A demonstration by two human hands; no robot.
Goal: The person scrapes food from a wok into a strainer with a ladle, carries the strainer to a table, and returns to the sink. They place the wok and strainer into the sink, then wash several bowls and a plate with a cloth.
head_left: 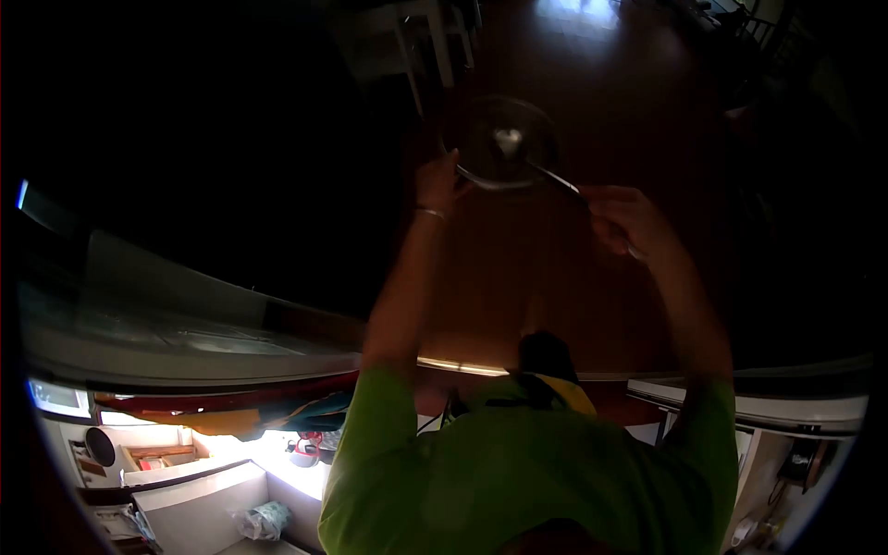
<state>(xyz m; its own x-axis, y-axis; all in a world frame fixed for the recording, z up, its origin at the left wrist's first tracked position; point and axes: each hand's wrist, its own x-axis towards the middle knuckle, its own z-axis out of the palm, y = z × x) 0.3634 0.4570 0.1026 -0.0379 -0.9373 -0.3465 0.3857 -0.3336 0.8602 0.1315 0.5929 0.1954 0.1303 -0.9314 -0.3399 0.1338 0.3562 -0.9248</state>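
Observation:
A round, shiny bowl with a pale rim is held out in front of me over the brown floor. A bright patch shows inside it, but dimness hides what it contains. My left hand grips the bowl's left edge, with a thin band on the wrist. My right hand is closed round a long-handled metal utensil. Its far part reaches over the bowl's right side, and its handle end sticks out below my fist. The utensil's tip is too dark and blurred to make out.
White furniture legs stand at the far left, and light reflects off the floor at the top. A doorway threshold crosses near my body. Behind lie a white open box and a plastic bag.

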